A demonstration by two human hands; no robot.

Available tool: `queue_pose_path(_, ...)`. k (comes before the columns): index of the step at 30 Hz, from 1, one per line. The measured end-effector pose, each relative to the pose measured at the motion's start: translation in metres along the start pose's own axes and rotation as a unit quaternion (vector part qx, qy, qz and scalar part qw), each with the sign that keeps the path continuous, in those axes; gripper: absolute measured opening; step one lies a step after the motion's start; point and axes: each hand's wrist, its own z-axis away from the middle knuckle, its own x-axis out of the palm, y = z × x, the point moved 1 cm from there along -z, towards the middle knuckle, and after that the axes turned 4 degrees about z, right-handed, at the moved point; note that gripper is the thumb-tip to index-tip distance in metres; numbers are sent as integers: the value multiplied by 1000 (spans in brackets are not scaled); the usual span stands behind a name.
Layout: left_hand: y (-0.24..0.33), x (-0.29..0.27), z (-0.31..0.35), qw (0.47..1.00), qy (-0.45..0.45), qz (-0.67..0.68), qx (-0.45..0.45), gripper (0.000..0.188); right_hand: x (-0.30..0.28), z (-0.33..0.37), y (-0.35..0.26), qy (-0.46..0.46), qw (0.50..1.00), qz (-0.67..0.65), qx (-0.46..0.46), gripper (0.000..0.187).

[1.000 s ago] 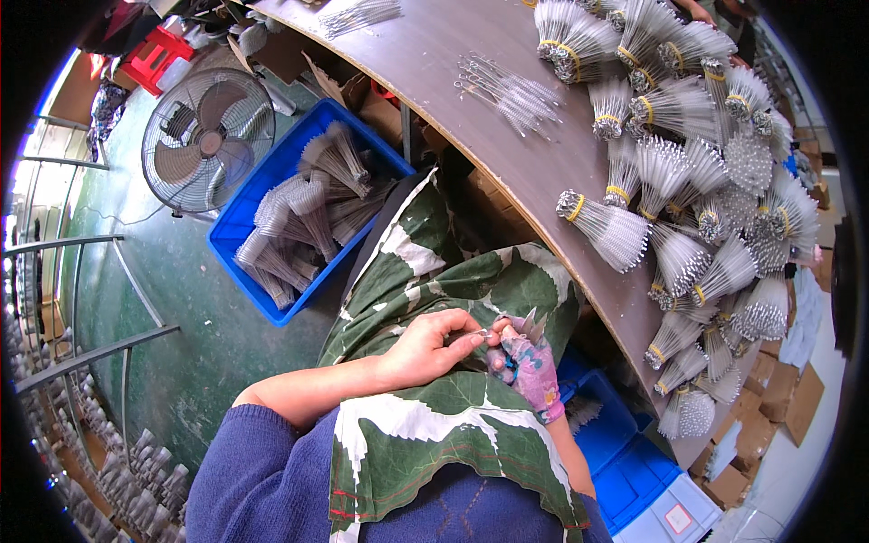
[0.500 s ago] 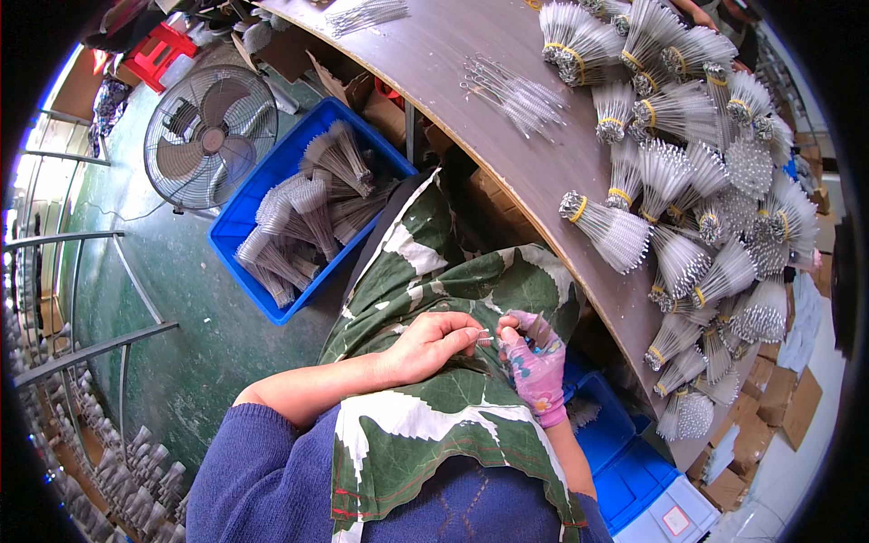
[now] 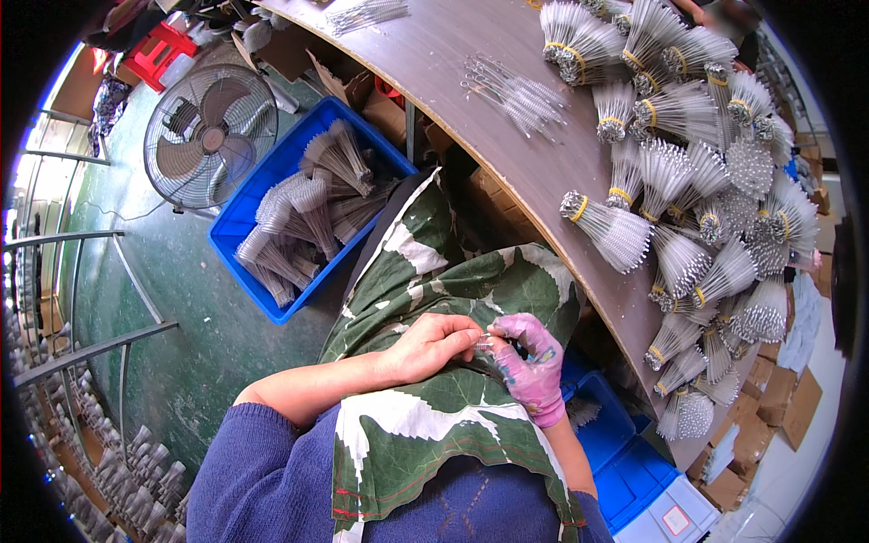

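Over my lap, covered by a green and white leaf-patterned apron [image 3: 453, 412], both hands meet. My bare left hand [image 3: 425, 348] is closed in a pinch on a small wire brush [image 3: 484, 343], of which only a short bristled bit shows between the fingertips. My right hand [image 3: 529, 366], in a pink patterned glove that leaves the thumb and fingertip ends bare, is closed right beside that bit, its fingertips almost touching the left ones. Something dark lies inside its curled fingers, too hidden to name.
A brown table [image 3: 534, 172] curves along the right, bearing loose wire brushes [image 3: 516, 95] and many banded brush bundles [image 3: 606, 231]. Left of my lap, a blue bin [image 3: 317, 294] holds more bundles beside a floor fan [image 3: 213, 136]. Metal racking [image 3: 100, 353] stands at far left; another blue bin [image 3: 634, 475] sits lower right.
My right hand has turned and shifted slightly left, its fingertips now closer to the left hand's. The left hand stays almost where it was.
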Motion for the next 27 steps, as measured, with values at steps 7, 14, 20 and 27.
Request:
queue_pose_path(7,-5,3,-4,998,-20,-23,47,24,9,6,6,-6,983,-129,130,13)
queue_pose_path(14,-1,4,-2,987,-8,-99,127,23,11,3,11,40,841,-435,318,13)
queue_pose_path(20,-3,-1,-3,998,-26,1,64,24,10,0,23,13,828,-498,259,9)
queue_pose_path(27,10,-7,-5,998,-48,24,42,25,2,1,13,68,847,-465,250,38)
